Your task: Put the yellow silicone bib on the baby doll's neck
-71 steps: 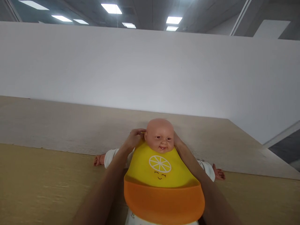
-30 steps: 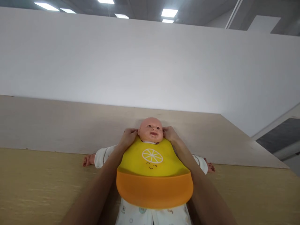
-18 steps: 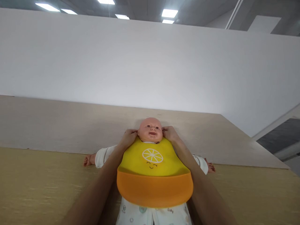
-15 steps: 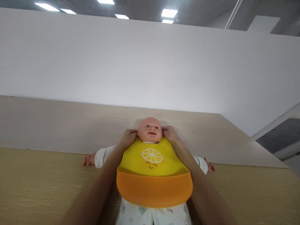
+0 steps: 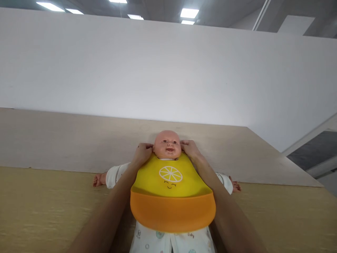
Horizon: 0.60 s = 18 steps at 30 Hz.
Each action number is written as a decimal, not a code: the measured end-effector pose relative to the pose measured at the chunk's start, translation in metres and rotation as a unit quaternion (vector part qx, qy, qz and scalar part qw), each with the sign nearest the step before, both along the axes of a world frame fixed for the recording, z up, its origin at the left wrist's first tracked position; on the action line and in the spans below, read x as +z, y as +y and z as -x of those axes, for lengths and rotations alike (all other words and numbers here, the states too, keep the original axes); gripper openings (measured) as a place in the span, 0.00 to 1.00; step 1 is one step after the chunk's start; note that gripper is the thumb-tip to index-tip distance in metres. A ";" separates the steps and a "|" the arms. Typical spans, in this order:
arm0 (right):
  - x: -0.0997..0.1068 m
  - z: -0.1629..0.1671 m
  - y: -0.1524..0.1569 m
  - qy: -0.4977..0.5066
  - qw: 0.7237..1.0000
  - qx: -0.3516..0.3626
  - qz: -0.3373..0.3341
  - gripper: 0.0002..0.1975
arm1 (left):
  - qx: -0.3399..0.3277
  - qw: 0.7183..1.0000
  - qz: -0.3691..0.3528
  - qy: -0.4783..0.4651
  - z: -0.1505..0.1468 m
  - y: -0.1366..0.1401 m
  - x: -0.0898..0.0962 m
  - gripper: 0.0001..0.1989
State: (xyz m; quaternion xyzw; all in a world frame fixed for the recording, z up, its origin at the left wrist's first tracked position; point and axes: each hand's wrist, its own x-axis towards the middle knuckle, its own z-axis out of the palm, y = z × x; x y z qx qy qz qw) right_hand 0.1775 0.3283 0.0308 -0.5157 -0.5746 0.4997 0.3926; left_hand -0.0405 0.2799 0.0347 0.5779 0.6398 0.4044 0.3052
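Note:
A baby doll [image 5: 167, 135] in white printed clothes lies on its back with its arms spread. Over its chest is a yellow bib [image 5: 147, 179] with a white citrus slice, a smile and an orange catch pocket [image 5: 172, 212]. My left hand [image 5: 143, 153] is closed on the bib's neck strap at one side of the doll's neck. On the other side, my right hand [image 5: 191, 149] pinches the opposite strap. The fingertips and strap ends are partly hidden behind the doll's head and neck.
The doll rests on a wooden surface, with a paler board [image 5: 65, 140] toward the back and a yellowish part [image 5: 47, 207] in front. A white partition [image 5: 168, 73] rises behind. The doll's hands [image 5: 99, 180] stick out past my forearms.
The view has shifted very slightly. Both hands stay at the sides of the doll's neck, and the bib lies as before.

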 end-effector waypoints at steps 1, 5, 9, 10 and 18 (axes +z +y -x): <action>0.000 0.001 -0.001 0.026 1.000 -0.002 0.012 0.10 | 0.000 1.000 -0.003 0.005 0.000 0.000 0.001 0.15; -0.003 0.003 -0.001 0.099 0.994 0.000 0.039 0.06 | -0.002 1.000 -0.010 0.013 0.000 -0.001 0.003 0.15; -0.006 0.004 0.003 0.118 0.992 -0.015 0.048 0.04 | 0.006 1.000 -0.006 0.017 0.000 0.000 0.003 0.14; -0.007 0.004 0.003 0.115 0.992 -0.020 0.048 0.04 | 0.006 1.000 -0.005 0.023 0.000 0.000 0.003 0.15; -0.002 0.006 0.003 0.081 0.995 -0.055 0.029 0.08 | -0.049 0.996 -0.011 0.074 0.001 0.002 0.003 0.16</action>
